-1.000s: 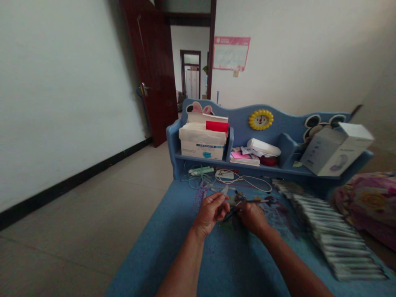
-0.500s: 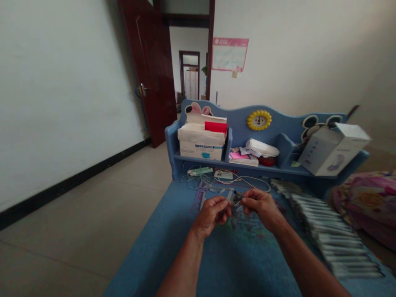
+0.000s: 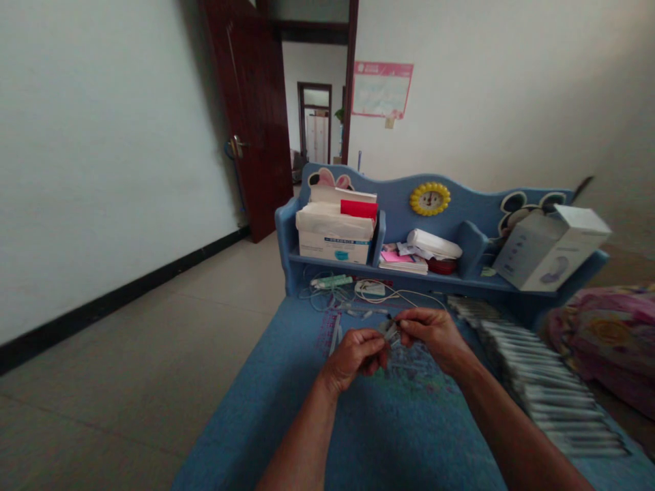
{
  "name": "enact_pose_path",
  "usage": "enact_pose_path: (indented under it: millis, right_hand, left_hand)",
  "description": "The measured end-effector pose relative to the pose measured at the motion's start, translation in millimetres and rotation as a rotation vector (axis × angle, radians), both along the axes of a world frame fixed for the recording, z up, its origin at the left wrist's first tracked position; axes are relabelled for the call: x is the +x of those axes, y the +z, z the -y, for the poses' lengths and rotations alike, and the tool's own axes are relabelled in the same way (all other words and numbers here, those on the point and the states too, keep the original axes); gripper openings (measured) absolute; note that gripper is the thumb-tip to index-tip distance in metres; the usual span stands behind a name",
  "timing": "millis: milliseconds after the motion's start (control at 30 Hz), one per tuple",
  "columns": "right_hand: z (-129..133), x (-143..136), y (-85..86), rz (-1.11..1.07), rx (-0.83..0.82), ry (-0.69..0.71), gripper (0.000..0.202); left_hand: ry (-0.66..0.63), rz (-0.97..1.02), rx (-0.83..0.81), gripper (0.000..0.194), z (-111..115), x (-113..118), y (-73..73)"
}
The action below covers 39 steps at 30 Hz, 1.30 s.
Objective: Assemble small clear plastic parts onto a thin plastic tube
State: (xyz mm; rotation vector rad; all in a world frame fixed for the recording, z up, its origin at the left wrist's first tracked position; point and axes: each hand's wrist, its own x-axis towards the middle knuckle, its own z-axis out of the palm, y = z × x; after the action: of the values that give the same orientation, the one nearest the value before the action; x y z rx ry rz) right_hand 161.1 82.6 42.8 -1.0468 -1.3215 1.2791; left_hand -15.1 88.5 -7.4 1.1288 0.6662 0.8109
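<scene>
Both hands meet over the blue desk (image 3: 358, 436): left hand (image 3: 355, 354) and right hand (image 3: 432, 334) each pinch a small clear item (image 3: 391, 332), too small to identify, held between them just above the desktop. Desk hutch (image 3: 399, 204) at 12 o'clock, holding a white carton (image 3: 335, 235). Tilted white box (image 3: 550, 249) at 2 o'clock. Row of slim white packets (image 3: 547, 385) at 3 o'clock. White cables (image 3: 379, 293) just beyond the hands. Open dark door (image 3: 250, 116) at 11 o'clock.
</scene>
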Motion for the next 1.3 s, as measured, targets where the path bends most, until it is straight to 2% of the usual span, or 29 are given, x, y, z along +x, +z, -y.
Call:
enact_pose_path:
  millis: [333, 567, 767, 1000, 1200, 1300]
  right_hand:
    - [-0.5, 2.5, 10.0, 0.396, 0.108, 0.073, 0.014]
    - [-1.1, 3.0, 17.3, 0.570, 0.054, 0.159, 0.013]
    - [-0.1, 3.9, 10.0, 0.543, 0.041, 0.163, 0.016]
    - [6.4, 7.0, 4.3, 0.685, 0.071, 0.090, 0.022]
    - [10.0, 9.5, -7.3, 0.830, 0.230, 0.018, 0.035]
    - [11.4, 11.0, -10.0, 0.850, 0.246, 0.019, 0.041]
  left_hand:
    - [-0.035, -0.026, 0.042, 0.026, 1.7, -0.6, 2.0]
    - [-0.078, -0.079, 0.056, 0.024, 1.9, -2.9, 3.2]
    - [-0.074, -0.104, 0.052, 0.026, 0.5, -2.1, 1.7]
    - [-0.077, -0.179, 0.100, 0.026, 1.2, 0.1, 2.5]
    - [-0.102, -0.230, 0.127, 0.027, 2.9, 0.4, 3.6]
    - [-0.108, -0.224, 0.136, 0.026, 3.6, 1.1, 4.5]
